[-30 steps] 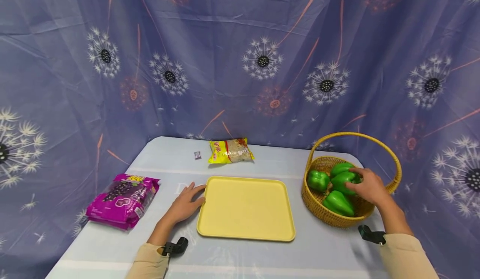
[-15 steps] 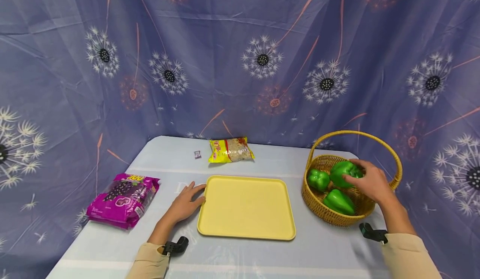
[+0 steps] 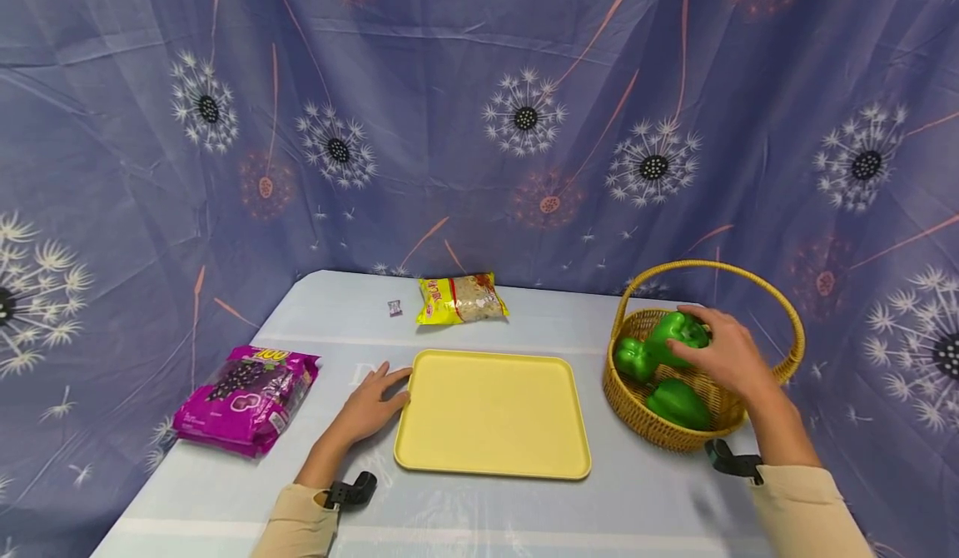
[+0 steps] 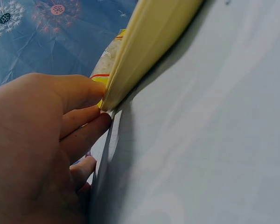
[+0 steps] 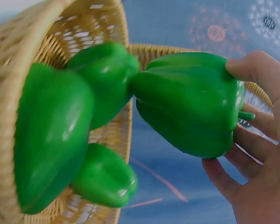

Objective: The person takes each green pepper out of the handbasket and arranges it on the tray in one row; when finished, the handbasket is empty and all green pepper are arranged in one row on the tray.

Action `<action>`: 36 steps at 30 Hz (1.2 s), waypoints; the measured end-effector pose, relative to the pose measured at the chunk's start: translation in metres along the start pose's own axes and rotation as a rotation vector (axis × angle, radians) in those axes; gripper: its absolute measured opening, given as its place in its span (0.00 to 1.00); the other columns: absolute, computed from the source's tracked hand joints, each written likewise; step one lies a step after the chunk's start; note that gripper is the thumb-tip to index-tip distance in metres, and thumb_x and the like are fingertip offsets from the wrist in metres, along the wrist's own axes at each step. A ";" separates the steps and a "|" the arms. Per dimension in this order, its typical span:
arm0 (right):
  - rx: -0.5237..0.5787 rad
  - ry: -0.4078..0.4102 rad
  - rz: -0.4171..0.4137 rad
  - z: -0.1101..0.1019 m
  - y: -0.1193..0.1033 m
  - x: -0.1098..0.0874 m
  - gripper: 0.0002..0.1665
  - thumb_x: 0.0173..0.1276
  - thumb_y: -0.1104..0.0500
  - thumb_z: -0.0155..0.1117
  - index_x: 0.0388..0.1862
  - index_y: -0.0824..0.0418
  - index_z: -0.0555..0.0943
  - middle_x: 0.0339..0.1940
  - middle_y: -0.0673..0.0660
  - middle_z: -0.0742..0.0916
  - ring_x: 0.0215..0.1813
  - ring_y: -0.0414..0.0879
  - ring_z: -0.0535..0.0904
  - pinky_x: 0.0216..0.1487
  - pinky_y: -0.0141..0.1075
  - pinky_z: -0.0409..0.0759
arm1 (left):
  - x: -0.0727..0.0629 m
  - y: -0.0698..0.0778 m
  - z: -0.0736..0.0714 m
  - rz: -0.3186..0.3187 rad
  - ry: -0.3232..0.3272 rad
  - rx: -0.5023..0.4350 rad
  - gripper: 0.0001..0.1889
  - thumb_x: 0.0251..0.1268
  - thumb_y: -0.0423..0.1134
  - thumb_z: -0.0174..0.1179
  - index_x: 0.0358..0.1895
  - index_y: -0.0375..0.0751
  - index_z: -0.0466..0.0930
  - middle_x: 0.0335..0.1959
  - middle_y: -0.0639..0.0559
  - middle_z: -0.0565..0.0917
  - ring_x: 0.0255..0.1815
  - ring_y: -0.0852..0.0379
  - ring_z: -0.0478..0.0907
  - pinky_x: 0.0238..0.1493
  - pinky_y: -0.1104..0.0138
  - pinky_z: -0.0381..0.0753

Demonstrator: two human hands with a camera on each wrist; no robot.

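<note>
Head cam: right hand is gripping a pepper over the basket, left hand has loose fingers at the tray's left edge. Left wrist: it's just touching the rim, not clutching anything. Right wrist: that pepper's super glossy, deep green, lobed, tapering away from a stubby stem facing the palm, other peppers near it.

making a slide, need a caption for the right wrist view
Right hand grips a green bell pepper; three more sit in the wicker basket.
</note>
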State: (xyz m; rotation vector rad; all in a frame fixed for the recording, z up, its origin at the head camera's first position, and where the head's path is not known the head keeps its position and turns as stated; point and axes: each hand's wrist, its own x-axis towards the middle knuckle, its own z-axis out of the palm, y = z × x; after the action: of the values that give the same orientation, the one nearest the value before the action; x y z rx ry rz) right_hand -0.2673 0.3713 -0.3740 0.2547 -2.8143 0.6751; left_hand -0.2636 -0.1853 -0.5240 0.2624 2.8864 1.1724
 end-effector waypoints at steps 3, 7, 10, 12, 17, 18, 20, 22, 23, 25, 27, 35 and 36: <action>0.020 0.005 -0.013 0.001 -0.012 0.002 0.45 0.61 0.37 0.66 0.70 0.57 0.67 0.63 0.73 0.70 0.58 0.72 0.65 0.41 0.62 0.72 | 0.000 -0.001 0.000 -0.008 0.000 0.000 0.26 0.69 0.49 0.56 0.69 0.52 0.70 0.73 0.34 0.55 0.72 0.29 0.46 0.64 0.33 0.46; 0.063 -0.007 -0.042 0.005 -0.026 0.008 0.44 0.61 0.37 0.66 0.69 0.56 0.67 0.61 0.70 0.72 0.55 0.67 0.69 0.41 0.59 0.73 | -0.001 -0.002 -0.001 -0.003 0.008 -0.012 0.25 0.69 0.48 0.57 0.68 0.52 0.72 0.73 0.34 0.56 0.72 0.29 0.47 0.64 0.33 0.47; 0.105 -0.028 -0.076 0.014 -0.035 0.016 0.44 0.61 0.37 0.66 0.70 0.56 0.67 0.62 0.67 0.73 0.56 0.65 0.70 0.45 0.59 0.74 | -0.002 -0.001 -0.003 0.001 0.018 -0.031 0.24 0.68 0.47 0.58 0.67 0.52 0.73 0.73 0.34 0.57 0.72 0.29 0.48 0.64 0.34 0.47; 0.130 -0.040 -0.095 0.023 -0.041 0.021 0.43 0.61 0.38 0.67 0.70 0.56 0.68 0.62 0.65 0.73 0.55 0.63 0.72 0.45 0.57 0.76 | -0.003 0.000 -0.003 0.003 0.021 -0.035 0.24 0.68 0.47 0.58 0.67 0.52 0.73 0.73 0.34 0.57 0.72 0.29 0.48 0.64 0.34 0.47; 0.155 -0.061 -0.137 0.042 -0.054 0.030 0.42 0.60 0.39 0.68 0.69 0.54 0.69 0.66 0.64 0.72 0.59 0.63 0.71 0.49 0.58 0.74 | -0.004 0.001 -0.001 0.005 0.008 -0.025 0.24 0.69 0.48 0.57 0.67 0.52 0.73 0.73 0.34 0.57 0.72 0.29 0.47 0.64 0.34 0.48; 0.159 -0.064 -0.143 0.046 -0.057 0.031 0.41 0.60 0.39 0.68 0.69 0.53 0.70 0.66 0.64 0.72 0.59 0.63 0.72 0.50 0.58 0.74 | -0.005 0.001 -0.001 0.007 0.006 -0.024 0.24 0.69 0.48 0.57 0.67 0.52 0.73 0.73 0.34 0.57 0.72 0.29 0.47 0.64 0.33 0.49; 0.176 -0.074 -0.150 0.054 -0.063 0.034 0.41 0.60 0.39 0.68 0.69 0.53 0.70 0.65 0.64 0.74 0.57 0.62 0.73 0.50 0.57 0.75 | -0.006 0.001 -0.001 0.008 0.005 -0.029 0.24 0.69 0.48 0.57 0.67 0.53 0.73 0.73 0.34 0.57 0.72 0.29 0.47 0.64 0.34 0.49; 0.204 -0.083 -0.158 0.063 -0.071 0.036 0.40 0.60 0.40 0.69 0.68 0.52 0.71 0.63 0.62 0.75 0.55 0.60 0.76 0.49 0.55 0.76 | -0.007 0.000 -0.001 0.010 0.009 -0.033 0.24 0.69 0.48 0.57 0.67 0.53 0.73 0.73 0.35 0.57 0.72 0.30 0.47 0.65 0.34 0.49; 0.216 -0.089 -0.164 0.068 -0.076 0.037 0.39 0.60 0.40 0.69 0.68 0.52 0.71 0.62 0.62 0.76 0.54 0.59 0.76 0.48 0.54 0.77 | -0.008 0.000 -0.001 0.014 0.013 -0.036 0.24 0.69 0.48 0.57 0.67 0.53 0.73 0.73 0.35 0.57 0.72 0.30 0.47 0.64 0.34 0.49; 0.257 -0.101 -0.185 0.079 -0.085 0.039 0.39 0.60 0.43 0.70 0.67 0.53 0.71 0.62 0.61 0.77 0.53 0.58 0.77 0.49 0.53 0.77 | -0.009 -0.001 -0.001 0.015 0.015 -0.031 0.24 0.69 0.48 0.57 0.67 0.53 0.73 0.73 0.35 0.57 0.72 0.30 0.47 0.64 0.34 0.49; 0.274 -0.110 -0.213 0.091 -0.093 0.043 0.38 0.60 0.44 0.71 0.67 0.53 0.72 0.62 0.60 0.76 0.54 0.56 0.76 0.49 0.52 0.77 | -0.010 -0.002 -0.001 0.013 0.015 -0.027 0.24 0.69 0.48 0.57 0.67 0.53 0.72 0.73 0.35 0.57 0.72 0.30 0.47 0.64 0.34 0.49; 0.284 -0.155 -0.245 0.126 -0.120 0.058 0.36 0.58 0.45 0.73 0.64 0.51 0.74 0.61 0.54 0.78 0.53 0.51 0.76 0.49 0.48 0.77 | -0.010 -0.003 0.000 0.027 0.013 -0.021 0.24 0.69 0.48 0.57 0.68 0.53 0.72 0.73 0.35 0.57 0.72 0.30 0.46 0.65 0.35 0.48; 0.283 -0.162 -0.252 0.129 -0.122 0.060 0.36 0.58 0.45 0.73 0.64 0.52 0.74 0.60 0.53 0.78 0.53 0.50 0.76 0.48 0.47 0.78 | -0.009 -0.002 0.000 0.030 0.016 -0.021 0.24 0.69 0.48 0.57 0.68 0.53 0.72 0.73 0.35 0.57 0.72 0.30 0.46 0.65 0.35 0.48</action>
State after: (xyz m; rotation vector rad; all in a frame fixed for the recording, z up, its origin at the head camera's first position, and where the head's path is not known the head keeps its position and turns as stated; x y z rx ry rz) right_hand -0.3219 0.1971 -0.4182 0.7307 -2.7569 1.0308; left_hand -0.2551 -0.1881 -0.5257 0.2992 2.8915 1.2147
